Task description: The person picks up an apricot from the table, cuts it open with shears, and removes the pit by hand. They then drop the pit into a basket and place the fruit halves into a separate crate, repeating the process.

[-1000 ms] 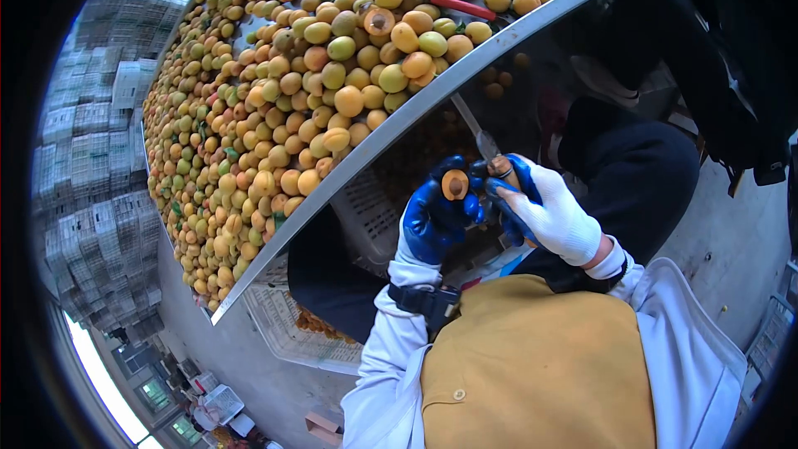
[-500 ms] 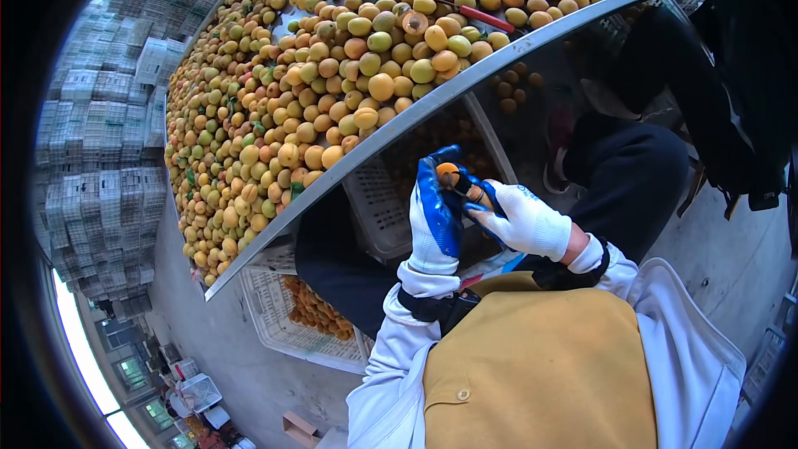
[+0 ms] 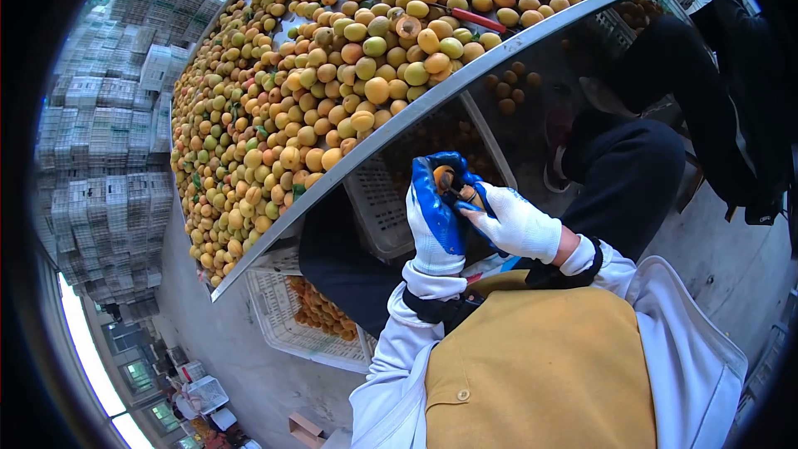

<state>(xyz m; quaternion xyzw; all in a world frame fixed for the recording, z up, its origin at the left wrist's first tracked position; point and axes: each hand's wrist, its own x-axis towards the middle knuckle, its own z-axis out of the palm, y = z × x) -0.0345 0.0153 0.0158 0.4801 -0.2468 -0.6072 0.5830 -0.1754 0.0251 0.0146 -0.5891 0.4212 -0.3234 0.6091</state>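
Note:
My left hand point(image 3: 438, 212), in a white glove with a blue coated palm, is closed round an orange apricot point(image 3: 445, 176). Close against it on the right, my right hand point(image 3: 509, 220) wears the same kind of glove and grips a small tool with a light brown handle point(image 3: 471, 196). The tool's tip is hidden at the fruit between the fingers. Both hands are in front of my body, below the edge of a metal table point(image 3: 366, 158) covered with whole apricots point(image 3: 332, 75).
A red-handled tool point(image 3: 478, 19) lies among the table's fruit. White crates point(image 3: 291, 328) stand below, one with orange fruit pieces point(image 3: 322, 312). A person in dark clothes point(image 3: 673, 75) sits at the right. Stacked crates point(image 3: 108, 141) fill the left background.
The apricot has turned slightly in my left hand, and my right hand has tilted a little against it. The whole view has shifted slightly.

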